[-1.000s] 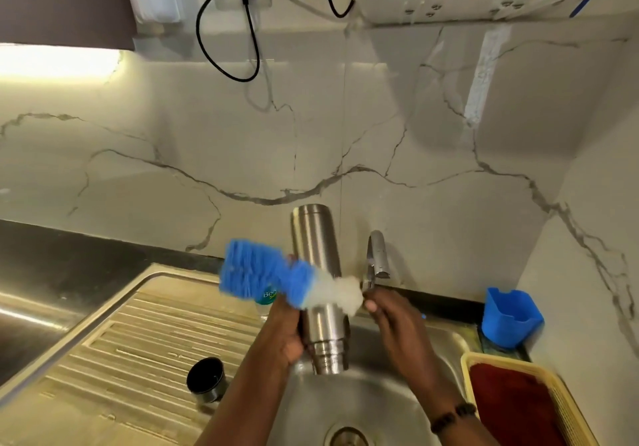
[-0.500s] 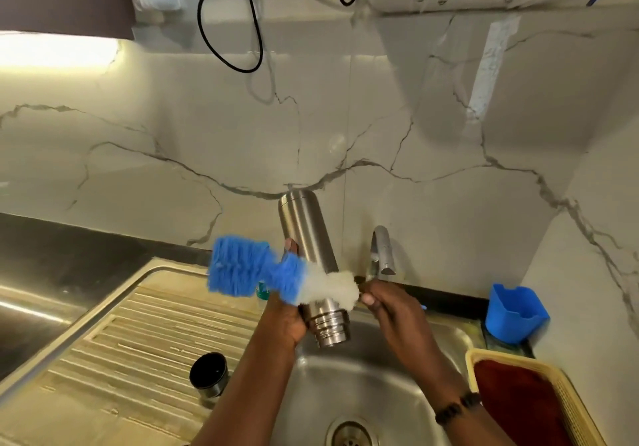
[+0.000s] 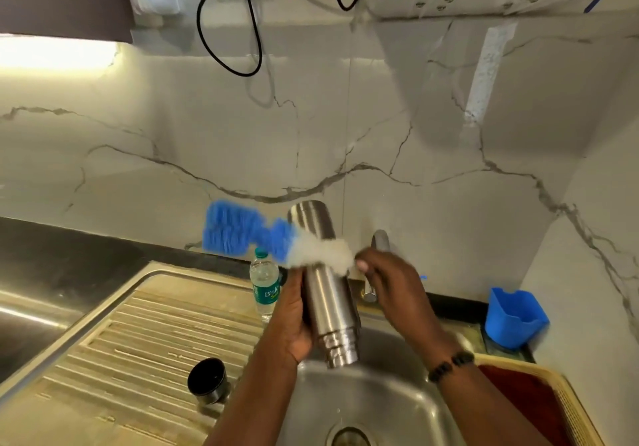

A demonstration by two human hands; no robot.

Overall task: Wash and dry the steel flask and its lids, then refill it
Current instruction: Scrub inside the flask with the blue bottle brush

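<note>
**Flask upside down over the sink, brush across its body**

The steel flask point(image 3: 328, 293) is a brushed-metal cylinder held above the sink point(image 3: 397, 407) basin, turned mouth-down — its ringed, narrowing neck points at the basin, its flat base toward the wall, and it leans slightly left at the top. A bottle brush point(image 3: 273, 241) — blue bristles blurred at the far end, white and sudsy nearer the handle — lies crosswise against the flask's upper half. One lid point(image 3: 207, 380), a dark round cap with a steel rim, sits on the sink's ribbed drainboard, left of the basin and well apart from the flask.
</note>
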